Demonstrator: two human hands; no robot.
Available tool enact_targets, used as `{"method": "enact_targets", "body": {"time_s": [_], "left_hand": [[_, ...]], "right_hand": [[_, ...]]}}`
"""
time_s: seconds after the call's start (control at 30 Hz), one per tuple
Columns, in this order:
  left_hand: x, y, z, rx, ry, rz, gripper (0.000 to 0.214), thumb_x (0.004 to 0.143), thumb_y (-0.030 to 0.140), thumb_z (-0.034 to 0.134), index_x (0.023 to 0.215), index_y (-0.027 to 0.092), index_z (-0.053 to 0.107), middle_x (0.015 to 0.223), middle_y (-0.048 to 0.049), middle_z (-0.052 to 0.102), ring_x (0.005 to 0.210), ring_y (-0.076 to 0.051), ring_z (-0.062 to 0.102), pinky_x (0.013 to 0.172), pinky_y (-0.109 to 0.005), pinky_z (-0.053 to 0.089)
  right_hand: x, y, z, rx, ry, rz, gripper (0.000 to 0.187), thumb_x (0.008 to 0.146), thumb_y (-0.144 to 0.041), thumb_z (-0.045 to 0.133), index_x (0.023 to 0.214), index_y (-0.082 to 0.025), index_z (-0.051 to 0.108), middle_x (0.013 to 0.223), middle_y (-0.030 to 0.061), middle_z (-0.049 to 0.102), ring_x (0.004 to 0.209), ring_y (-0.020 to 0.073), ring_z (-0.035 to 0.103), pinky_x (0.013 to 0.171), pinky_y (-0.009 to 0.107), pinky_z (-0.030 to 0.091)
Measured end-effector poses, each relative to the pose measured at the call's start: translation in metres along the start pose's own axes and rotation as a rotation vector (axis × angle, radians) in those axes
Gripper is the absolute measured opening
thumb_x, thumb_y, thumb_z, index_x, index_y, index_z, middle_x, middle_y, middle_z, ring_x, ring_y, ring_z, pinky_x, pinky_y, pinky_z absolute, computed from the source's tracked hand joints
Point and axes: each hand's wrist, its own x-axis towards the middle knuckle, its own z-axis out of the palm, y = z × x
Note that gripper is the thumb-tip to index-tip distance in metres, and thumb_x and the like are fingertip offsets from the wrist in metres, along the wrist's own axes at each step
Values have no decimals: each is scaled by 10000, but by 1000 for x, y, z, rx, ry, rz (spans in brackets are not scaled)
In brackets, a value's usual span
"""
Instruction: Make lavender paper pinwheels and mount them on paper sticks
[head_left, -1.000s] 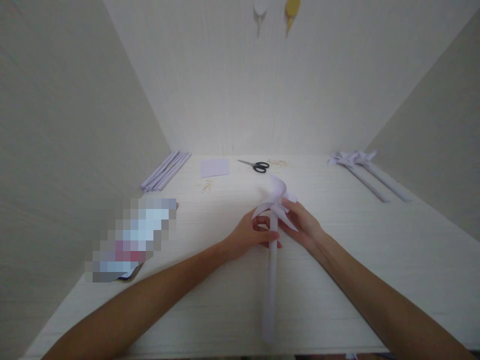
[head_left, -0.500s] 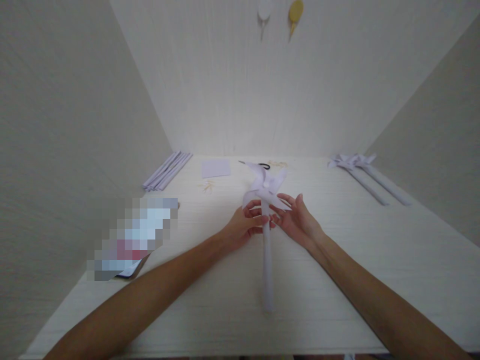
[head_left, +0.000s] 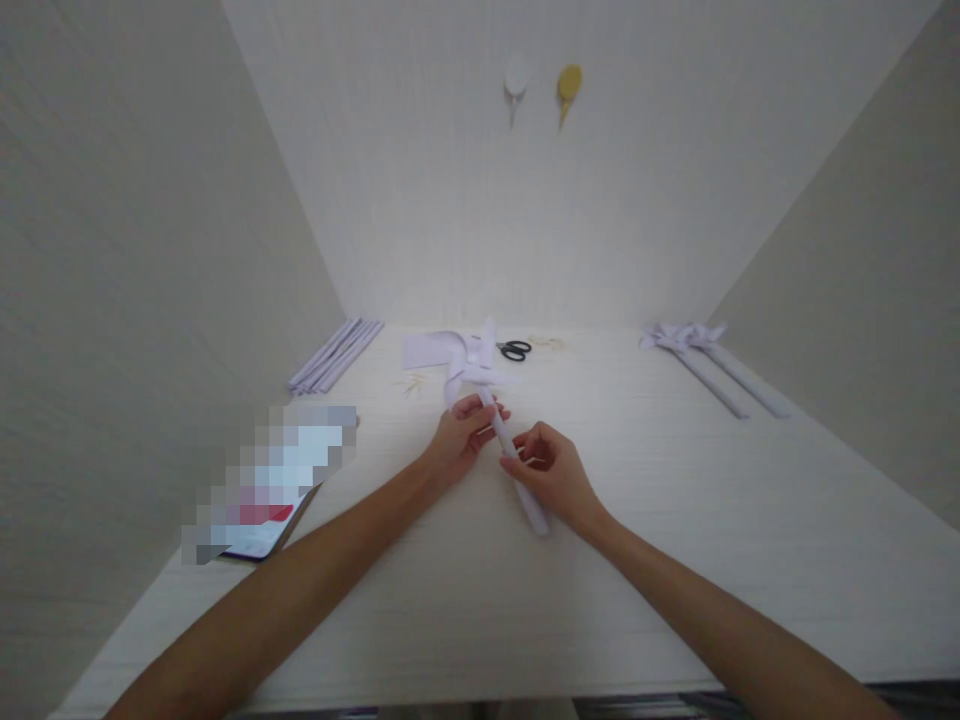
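Observation:
A pale lilac paper pinwheel (head_left: pixel 474 362) on a rolled paper stick is held over the middle of the table, its stick slanting down to the right. Just below the blades, my left hand (head_left: pixel 463 432) pinches the stick between thumb and fingers. My right hand (head_left: pixel 550 468) grips the same stick lower down, thumb in front and fingers curled. Behind the blades lie a flat paper sheet (head_left: pixel 424 351), partly covered by them, and black-handled scissors (head_left: pixel 515 350). A few thin pale sticks (head_left: pixel 414 383) rest left of the pinwheel.
Several rolled paper tubes (head_left: pixel 337 356) lie at the back left. A phone (head_left: pixel 274 490), its screen blurred out, is by my left forearm. Two other paper pinwheels (head_left: pixel 709 368) lie at the back right. White and yellow hooks (head_left: pixel 570 84) are on the back wall.
The pinwheel has shifted left and tilted, its stick now slanting. My right hand has gone from loosely spread beside the blades to closed on the lower stick. The scissors show more.

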Motion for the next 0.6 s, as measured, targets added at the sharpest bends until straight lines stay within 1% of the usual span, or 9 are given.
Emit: {"method": "enact_targets", "body": {"time_s": [0.13,0.23,0.37,0.47,0.6], "left_hand": [[-1,-1,1,33,-9,5,185,539,126,702,691,115,597,655,10,626,639,-94,608,579,-167,479],[-2,-1,2,58,-5,29,183,542,136,703,689,114,596,656,13,623,645,-93,608,583,-165,478],[-2,-2,3,101,2,56,219,571,143,687,769,128,596,753,-1,636,733,-117,617,620,-179,486],[-3,-2,3,130,13,61,267,597,136,669,849,141,580,829,-14,637,767,-117,615,617,-172,489],[-5,-1,4,152,22,41,298,623,124,645,903,141,547,854,-28,635,781,-117,617,597,-156,492]], "right_hand": [[-6,1,4,-129,47,-77,230,638,-296,621,631,-193,415,629,-30,500,529,96,481,468,223,400],[-5,1,2,-176,83,-96,189,645,-278,604,647,-191,436,601,-34,485,519,97,476,469,223,400],[-5,0,-1,-188,122,-111,158,644,-250,587,651,-190,441,606,-28,494,535,103,487,476,224,404],[-3,-3,-5,-164,139,-121,156,637,-241,588,658,-189,443,611,-24,499,545,104,493,484,224,409],[5,-10,-18,-149,178,-123,173,628,-248,596,661,-188,436,606,-25,502,528,98,487,474,216,402]]}}
